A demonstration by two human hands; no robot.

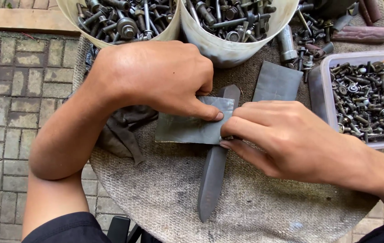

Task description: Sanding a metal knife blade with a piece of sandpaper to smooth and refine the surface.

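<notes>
Head view: left hand [156,78] curled, thumb pressing a grey rubber sheet [187,128] flat onto a long dark metal bar [212,175] on the felt-covered table [165,198]. Right hand [286,139] pinches the sheet's right edge between thumb and forefinger. Two bolt-filled buckets [228,47] stand behind; a clear plastic tub [324,90] of screws sits at right.

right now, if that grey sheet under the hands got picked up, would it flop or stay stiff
The grey sheet would probably bend rather than stay rigid: it looks thin, lying over the dark bar. Likely light. The left hand pins it, hinting it slides easily.
</notes>
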